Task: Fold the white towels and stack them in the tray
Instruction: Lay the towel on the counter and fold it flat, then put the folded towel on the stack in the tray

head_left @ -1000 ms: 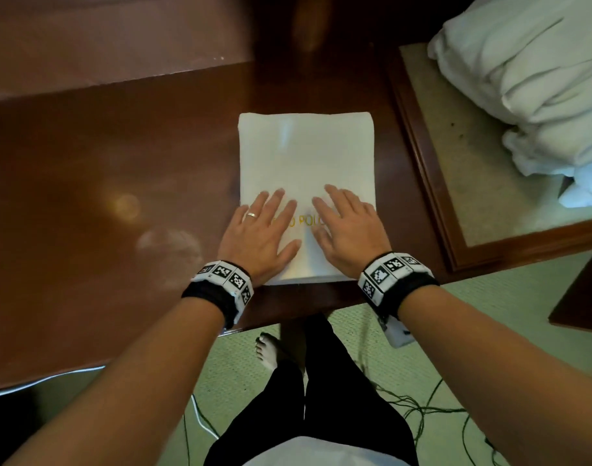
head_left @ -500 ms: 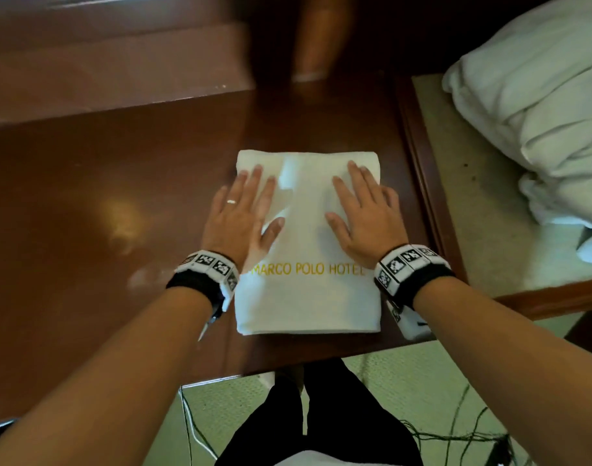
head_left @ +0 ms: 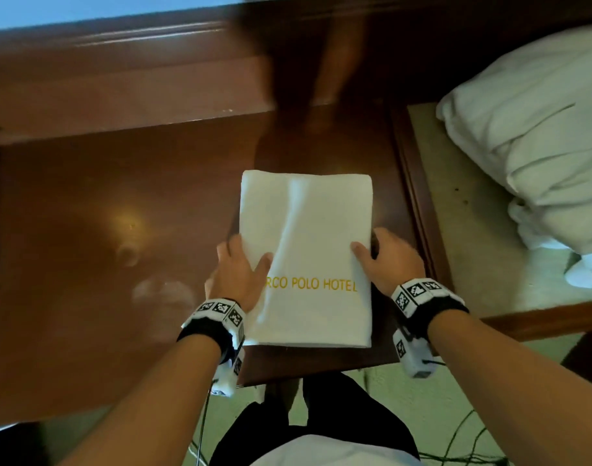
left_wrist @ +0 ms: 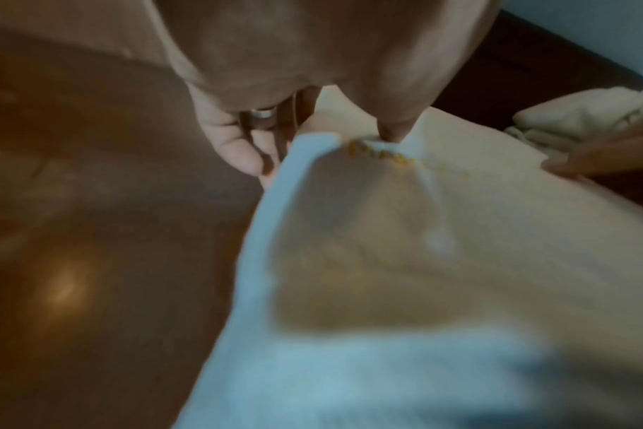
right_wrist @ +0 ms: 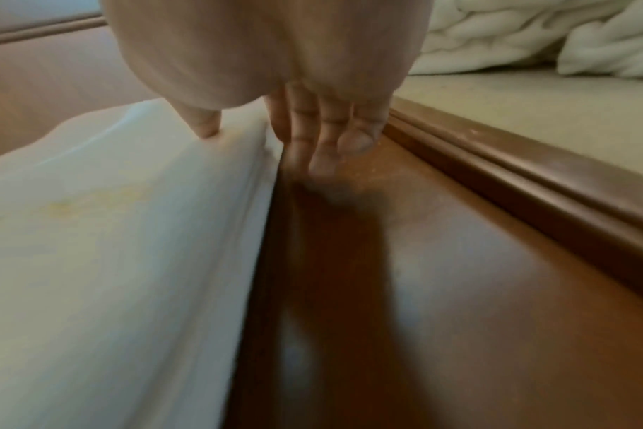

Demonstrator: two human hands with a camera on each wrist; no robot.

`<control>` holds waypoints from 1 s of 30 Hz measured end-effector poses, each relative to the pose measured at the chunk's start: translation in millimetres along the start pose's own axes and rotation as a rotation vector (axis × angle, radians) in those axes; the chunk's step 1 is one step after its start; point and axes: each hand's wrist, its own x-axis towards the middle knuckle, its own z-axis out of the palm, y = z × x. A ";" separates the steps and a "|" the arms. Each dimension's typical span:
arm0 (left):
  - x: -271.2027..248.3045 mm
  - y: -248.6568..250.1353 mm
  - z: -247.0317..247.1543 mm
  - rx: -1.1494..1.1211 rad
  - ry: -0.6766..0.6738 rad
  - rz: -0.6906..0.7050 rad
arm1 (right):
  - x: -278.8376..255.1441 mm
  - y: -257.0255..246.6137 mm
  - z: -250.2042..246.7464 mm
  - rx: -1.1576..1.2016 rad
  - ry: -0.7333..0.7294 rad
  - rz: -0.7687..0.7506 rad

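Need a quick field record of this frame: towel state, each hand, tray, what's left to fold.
towel: folded towel, white rectangle with gold lettering, at the near edge of the wooden table
left hand: left hand grips the towel's left edge, thumb on top
right hand: right hand grips the right edge, thumb on top, fingers down the side
tray: tray to the right, wooden rim
unfolded: pile of white towels in the tray's far part
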 end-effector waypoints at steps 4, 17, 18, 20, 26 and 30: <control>-13.6 -11.6 12.0 -0.136 -0.068 -0.126 | -31.8 -7.0 26.1 0.099 -0.146 0.156; -78.0 -13.3 -18.0 -0.486 0.023 0.171 | -122.1 -47.4 13.0 0.546 0.127 0.300; -86.2 -6.2 -25.7 -0.509 0.034 0.212 | -132.4 -48.6 2.1 0.550 0.152 0.297; -106.6 12.2 -42.7 -0.571 0.029 0.297 | -153.1 -46.1 -22.6 0.535 0.202 0.283; -161.5 99.5 -86.1 -0.557 0.043 0.561 | -210.6 -11.1 -113.3 0.638 0.463 0.252; -196.9 172.9 -94.2 -0.539 0.011 0.735 | -245.7 33.3 -166.3 0.662 0.627 0.275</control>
